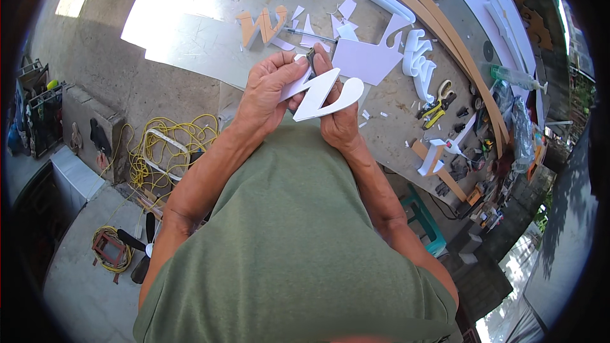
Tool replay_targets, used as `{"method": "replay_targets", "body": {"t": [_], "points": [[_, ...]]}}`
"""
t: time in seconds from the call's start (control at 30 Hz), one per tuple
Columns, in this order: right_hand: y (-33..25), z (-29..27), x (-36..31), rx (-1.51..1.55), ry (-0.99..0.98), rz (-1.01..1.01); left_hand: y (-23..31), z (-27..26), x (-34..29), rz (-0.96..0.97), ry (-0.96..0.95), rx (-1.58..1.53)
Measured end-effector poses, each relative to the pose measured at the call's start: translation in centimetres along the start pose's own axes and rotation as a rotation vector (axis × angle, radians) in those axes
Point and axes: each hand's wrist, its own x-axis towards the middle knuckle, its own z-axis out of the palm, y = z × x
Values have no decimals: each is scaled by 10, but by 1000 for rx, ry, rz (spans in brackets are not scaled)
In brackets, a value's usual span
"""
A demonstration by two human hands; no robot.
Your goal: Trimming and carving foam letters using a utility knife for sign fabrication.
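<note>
In front of my chest I hold a white cut-out letter [318,100] with a curled end, made of thick sheet. My left hand [264,89] pinches its left part between thumb and fingers. Around its right side, my right hand [342,126] is closed, with the fingers partly hidden behind the piece. A small dark object [310,58] shows between the fingertips of both hands; its kind is unclear. Just beyond lie a brown-faced cut-out letter [262,24], a thin metal rod-like tool [311,35] and a pale lilac sheet offcut [368,58].
White cut-out lettering [417,63], yellow-handled pliers [438,105] and a white glue gun [454,145] lie at right on the grey table [210,44]. Long brown strips [457,51] curve along its far side. Yellow cord [159,152] sprawls at left; a green stool [424,219] stands at right.
</note>
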Motion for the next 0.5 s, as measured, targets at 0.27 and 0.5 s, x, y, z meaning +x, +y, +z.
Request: {"method": "replay_targets", "body": {"t": [0.27,0.5], "points": [[-1,2,-4,184,-4,187,-6,-2,-2,10,-3,-9],[-2,0,1,286,-23,332,-2,2,-5,-1,-13,35]]}}
